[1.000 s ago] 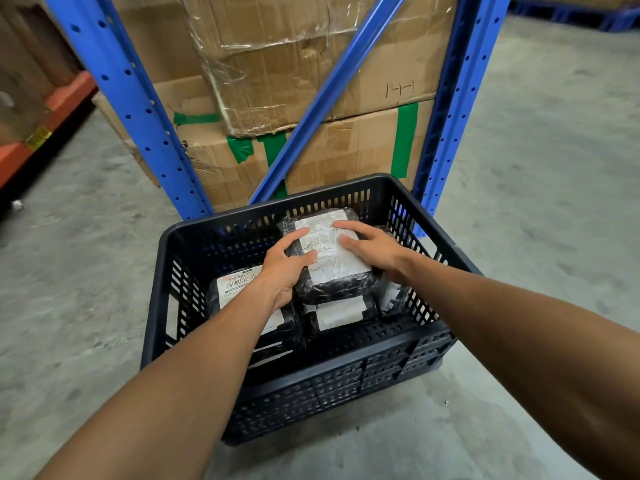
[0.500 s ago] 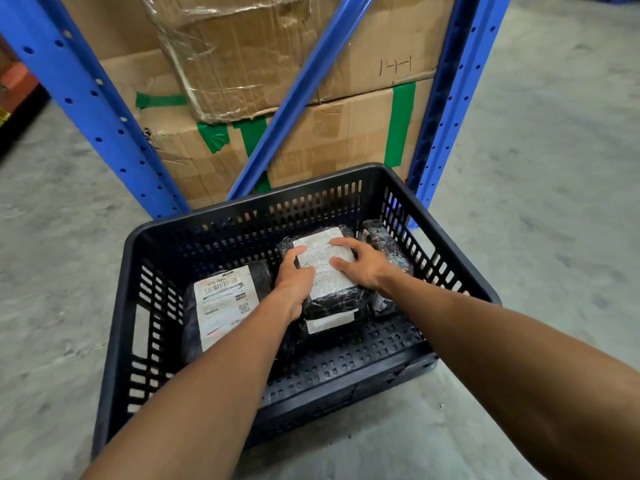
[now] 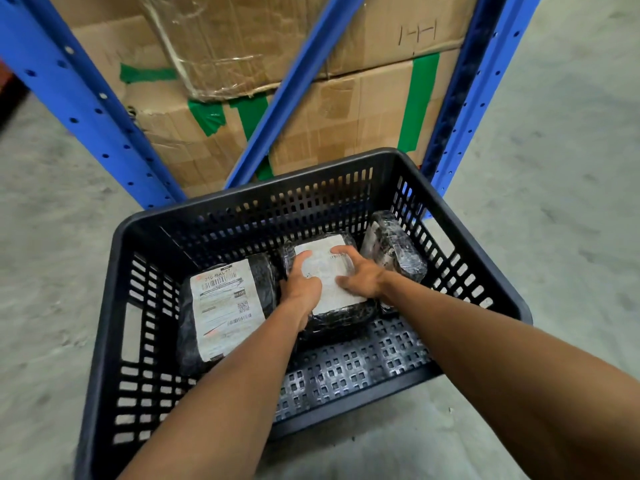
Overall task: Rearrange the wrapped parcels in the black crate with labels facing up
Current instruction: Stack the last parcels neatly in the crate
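A black slotted crate [image 3: 104,327] stands on the concrete floor. Inside, a black-wrapped parcel [image 3: 221,313] lies at the left with its white label up. In the middle lies a second parcel [image 3: 329,271], label up, on top of another parcel I can barely see. My left hand [image 3: 301,289] grips its left side and my right hand [image 3: 360,278] grips its right side, fingers spread over the label. A third parcel [image 3: 394,247] leans on edge against the crate's right wall, its label facing sideways.
Blue steel rack uprights [image 3: 86,109] and a diagonal brace [image 3: 294,95] rise just behind the crate. Taped cardboard boxes [image 3: 346,109] are stacked inside the rack. Bare grey concrete floor [image 3: 554,202] lies to the right and left.
The view has dropped closer to the crate. The middle parcel and both hands have sunk lower into the crate, and the left parcel's label now shows in full.
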